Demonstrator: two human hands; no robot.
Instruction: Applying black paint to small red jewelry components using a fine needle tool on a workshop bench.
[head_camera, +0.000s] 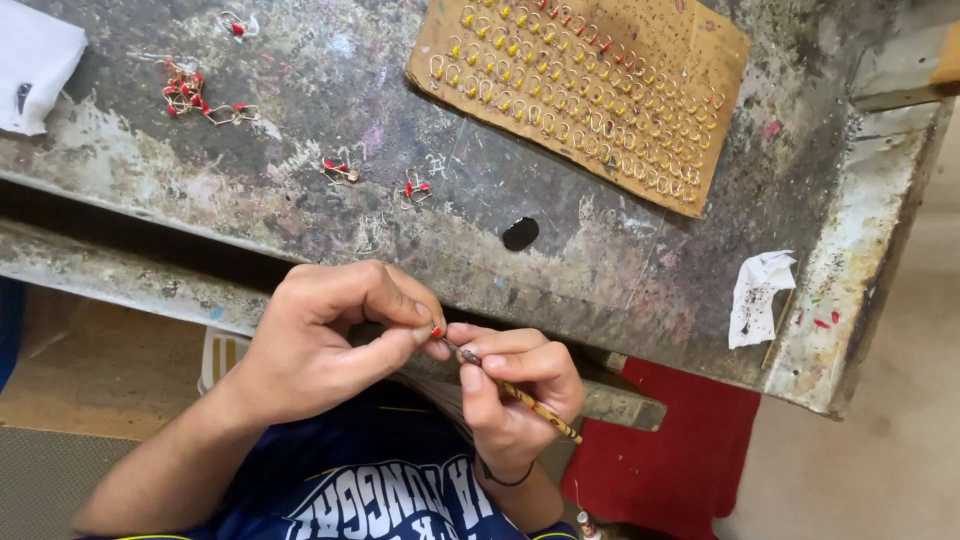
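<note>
The left hand pinches a tiny red-tipped piece between thumb and forefinger, just below the near edge of the bench. The right hand is closed around a thin patterned brush, its tip touching that piece. On the bench, a cardboard sheet holds rows of small hooks; loose red-tipped hooks lie left of it, a crumpled paper right.

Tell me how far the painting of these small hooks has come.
Done: several red-tipped hooks lie loose on the workbench. In hand: the left hand pinches one red-tipped hook while the right hand applies a thin brush. Left: many yellow-tipped hooks stand in the cardboard sheet.
</note>
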